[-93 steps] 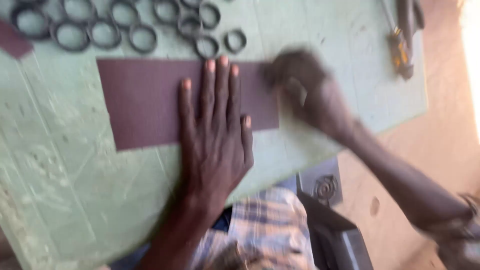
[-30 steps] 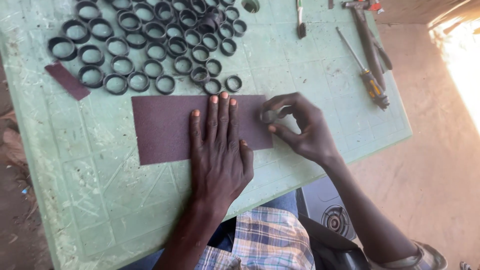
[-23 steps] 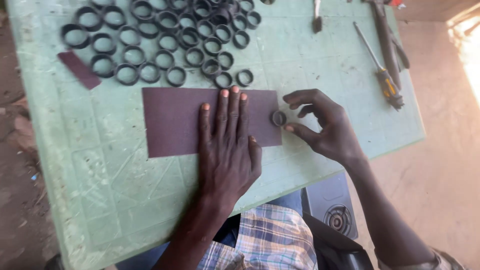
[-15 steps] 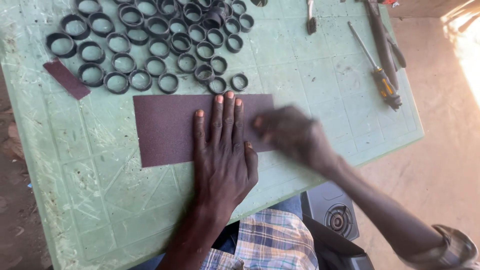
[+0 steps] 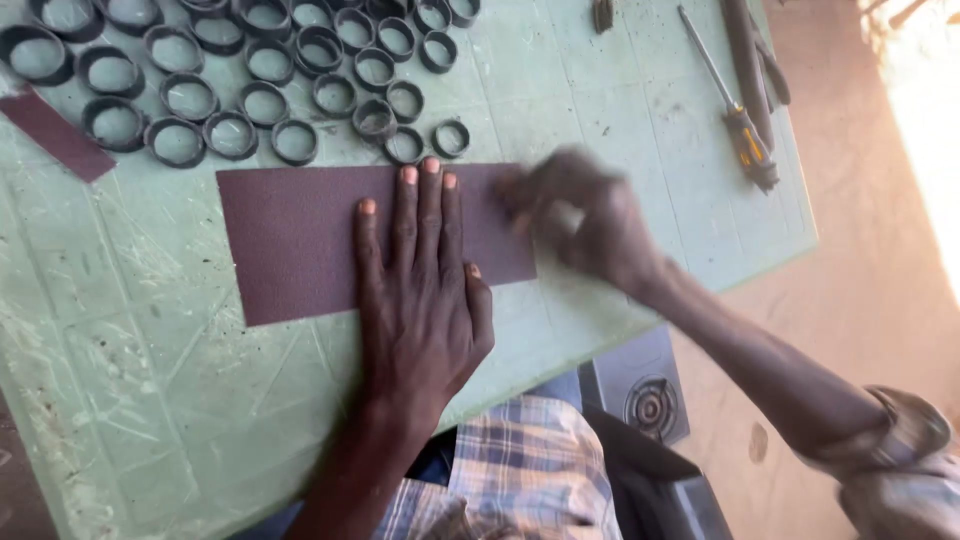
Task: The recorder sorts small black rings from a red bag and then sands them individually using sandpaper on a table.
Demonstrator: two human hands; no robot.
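My left hand lies flat, fingers spread, on a dark maroon sheet of sandpaper that rests on the pale green table. My right hand is blurred with motion over the sheet's right end, its fingers curled down onto the paper. The small dark ring it pinched a moment ago is hidden under the fingers. Several dark rings lie in rows just beyond the sheet.
A narrow strip of sandpaper lies at the far left. A screwdriver with a yellow-and-black handle and a long dark tool lie at the table's right. The table's right edge drops to a sandy floor.
One second ago my right hand pinched a small ring at the sheet's right edge. It then pressed down on the sandpaper and now moves fast over it. My left hand stays flat.
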